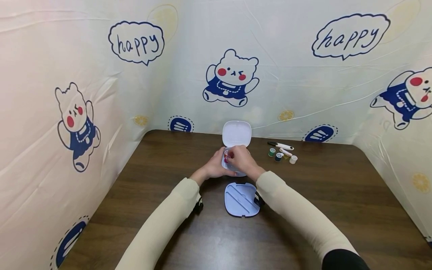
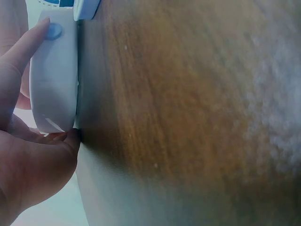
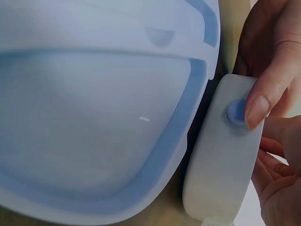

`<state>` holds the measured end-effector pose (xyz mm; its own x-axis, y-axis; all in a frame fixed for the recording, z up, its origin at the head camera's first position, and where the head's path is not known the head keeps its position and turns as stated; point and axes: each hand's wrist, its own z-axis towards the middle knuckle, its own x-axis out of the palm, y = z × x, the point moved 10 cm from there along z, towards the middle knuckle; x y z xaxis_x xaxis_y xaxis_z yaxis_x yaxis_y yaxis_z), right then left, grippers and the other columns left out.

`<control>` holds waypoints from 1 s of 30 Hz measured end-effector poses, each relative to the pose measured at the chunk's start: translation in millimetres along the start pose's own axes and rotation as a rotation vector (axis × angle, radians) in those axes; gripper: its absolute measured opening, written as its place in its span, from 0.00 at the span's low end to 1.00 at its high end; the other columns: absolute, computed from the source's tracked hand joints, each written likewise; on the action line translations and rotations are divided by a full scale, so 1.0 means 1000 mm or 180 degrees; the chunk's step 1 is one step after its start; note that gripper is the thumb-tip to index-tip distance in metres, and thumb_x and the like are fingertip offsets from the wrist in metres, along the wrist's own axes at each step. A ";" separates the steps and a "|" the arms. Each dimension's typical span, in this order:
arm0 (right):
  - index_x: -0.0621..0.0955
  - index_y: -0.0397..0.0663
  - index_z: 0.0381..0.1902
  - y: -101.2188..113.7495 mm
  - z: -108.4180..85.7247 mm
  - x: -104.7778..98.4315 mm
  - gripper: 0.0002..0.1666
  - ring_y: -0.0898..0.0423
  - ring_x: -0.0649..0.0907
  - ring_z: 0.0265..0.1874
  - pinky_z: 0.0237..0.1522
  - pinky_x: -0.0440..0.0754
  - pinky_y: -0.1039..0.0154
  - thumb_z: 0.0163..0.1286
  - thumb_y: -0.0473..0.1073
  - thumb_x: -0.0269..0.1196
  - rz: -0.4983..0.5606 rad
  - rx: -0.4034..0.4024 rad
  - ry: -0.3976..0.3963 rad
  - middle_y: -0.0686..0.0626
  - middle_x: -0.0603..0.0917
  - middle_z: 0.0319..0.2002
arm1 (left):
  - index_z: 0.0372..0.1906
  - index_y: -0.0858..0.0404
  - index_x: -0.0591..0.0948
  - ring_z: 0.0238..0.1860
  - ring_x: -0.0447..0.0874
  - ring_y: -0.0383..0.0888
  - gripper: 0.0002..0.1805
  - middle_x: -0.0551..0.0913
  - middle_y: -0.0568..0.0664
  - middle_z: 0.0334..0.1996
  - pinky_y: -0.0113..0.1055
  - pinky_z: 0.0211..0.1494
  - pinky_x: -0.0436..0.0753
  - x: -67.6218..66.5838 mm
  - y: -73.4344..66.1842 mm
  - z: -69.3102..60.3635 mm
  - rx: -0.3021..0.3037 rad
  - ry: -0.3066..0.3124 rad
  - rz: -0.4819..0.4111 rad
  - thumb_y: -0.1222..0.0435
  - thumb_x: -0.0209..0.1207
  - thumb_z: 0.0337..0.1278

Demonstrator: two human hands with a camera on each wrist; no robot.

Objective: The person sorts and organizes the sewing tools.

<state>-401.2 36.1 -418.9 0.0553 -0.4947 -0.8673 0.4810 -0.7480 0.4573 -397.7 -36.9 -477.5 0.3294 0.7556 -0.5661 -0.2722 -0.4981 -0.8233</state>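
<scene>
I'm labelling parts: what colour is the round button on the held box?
The button is blue, clearest in the right wrist view.

The left hand [image 3: 277, 63] grips a white case [image 3: 221, 155], thumb at the edge of its round blue button [image 3: 236, 113], as the right hand [image 3: 284, 176] bends its fingers near the case and a pale blue tray [image 3: 94, 132] looms large on the brown tabletop [image 3: 162, 209].

From where I sit, I take this for a curtained-off tabletop booth — a dark wood-grain table [image 1: 210, 240] walled on three sides by pale, creased sheeting [image 1: 287, 22] printed with cartoon bears [image 1: 231, 80] and "happy" speech bubbles [image 1: 136, 43] — though I cannot tell whether it stands in a home or a studio.
</scene>
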 end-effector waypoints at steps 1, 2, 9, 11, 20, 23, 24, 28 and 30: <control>0.88 0.41 0.33 0.001 0.000 0.000 0.03 0.52 0.84 0.32 0.38 0.83 0.55 0.65 0.36 0.71 -0.0037 0.0007 -0.0008 0.48 0.88 0.28 | 0.73 0.63 0.59 0.62 0.70 0.51 0.58 0.68 0.59 0.64 0.46 0.68 0.71 0.000 0.000 0.000 0.0031 -0.0012 0.0000 0.57 0.82 0.38; 0.88 0.42 0.32 0.002 0.001 0.000 0.03 0.52 0.83 0.31 0.38 0.83 0.55 0.65 0.36 0.71 -0.0068 0.0013 -0.0014 0.48 0.88 0.28 | 0.72 0.63 0.59 0.62 0.70 0.51 0.57 0.69 0.60 0.64 0.46 0.67 0.71 -0.001 -0.001 0.000 0.0057 -0.0034 -0.0001 0.57 0.82 0.37; 0.86 0.46 0.26 0.005 0.002 0.000 0.07 0.51 0.83 0.29 0.36 0.81 0.52 0.64 0.38 0.73 -0.0270 0.0037 -0.0117 0.51 0.85 0.23 | 0.73 0.60 0.59 0.63 0.68 0.51 0.59 0.67 0.59 0.65 0.46 0.69 0.69 -0.001 0.004 0.001 -0.0037 -0.0017 -0.0003 0.55 0.83 0.36; 0.86 0.47 0.25 0.005 0.002 0.000 0.08 0.52 0.82 0.28 0.36 0.81 0.52 0.64 0.39 0.73 -0.0303 0.0056 -0.0127 0.52 0.84 0.22 | 0.73 0.60 0.59 0.63 0.68 0.51 0.59 0.67 0.59 0.65 0.46 0.69 0.69 0.000 0.005 0.002 -0.0071 -0.0005 -0.0021 0.55 0.83 0.36; 0.87 0.43 0.34 0.002 0.002 0.002 0.05 0.51 0.85 0.31 0.38 0.83 0.52 0.65 0.40 0.72 -0.0305 0.0088 -0.0092 0.49 0.88 0.28 | 0.73 0.61 0.60 0.62 0.70 0.51 0.59 0.68 0.60 0.64 0.46 0.69 0.69 -0.001 0.002 0.001 -0.0029 -0.0043 -0.0068 0.57 0.84 0.35; 0.87 0.42 0.39 0.001 0.001 0.002 0.08 0.51 0.86 0.34 0.40 0.83 0.52 0.65 0.40 0.72 -0.0305 0.0130 -0.0074 0.47 0.89 0.31 | 0.73 0.61 0.59 0.63 0.69 0.51 0.58 0.68 0.60 0.65 0.46 0.69 0.69 -0.001 -0.001 -0.002 -0.0048 -0.0041 -0.0015 0.57 0.83 0.36; 0.87 0.41 0.40 0.000 0.001 0.002 0.08 0.51 0.87 0.34 0.40 0.83 0.52 0.65 0.40 0.72 -0.0295 0.0140 -0.0061 0.47 0.89 0.32 | 0.74 0.61 0.59 0.63 0.69 0.52 0.58 0.67 0.60 0.65 0.46 0.69 0.69 -0.001 -0.003 -0.003 -0.0053 -0.0035 -0.0009 0.57 0.83 0.37; 0.87 0.39 0.39 0.002 -0.001 -0.001 0.09 0.50 0.86 0.34 0.40 0.84 0.53 0.65 0.39 0.72 -0.0182 0.0139 -0.0066 0.46 0.89 0.33 | 0.73 0.64 0.59 0.62 0.71 0.52 0.57 0.69 0.61 0.64 0.47 0.68 0.71 -0.004 -0.012 -0.007 0.0003 -0.0052 0.0006 0.59 0.82 0.39; 0.87 0.38 0.39 0.004 -0.001 -0.004 0.09 0.50 0.85 0.33 0.39 0.84 0.54 0.65 0.39 0.72 -0.0124 0.0096 -0.0082 0.45 0.88 0.32 | 0.73 0.65 0.60 0.62 0.72 0.53 0.57 0.70 0.61 0.64 0.48 0.68 0.71 -0.005 -0.016 -0.008 0.0028 -0.0062 -0.0013 0.60 0.82 0.39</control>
<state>-398.4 36.1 -413.6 0.0143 -0.4758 -0.8795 0.4558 -0.7797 0.4292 -388.1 -36.3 -462.1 0.3130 0.7659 -0.5617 -0.2788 -0.4912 -0.8252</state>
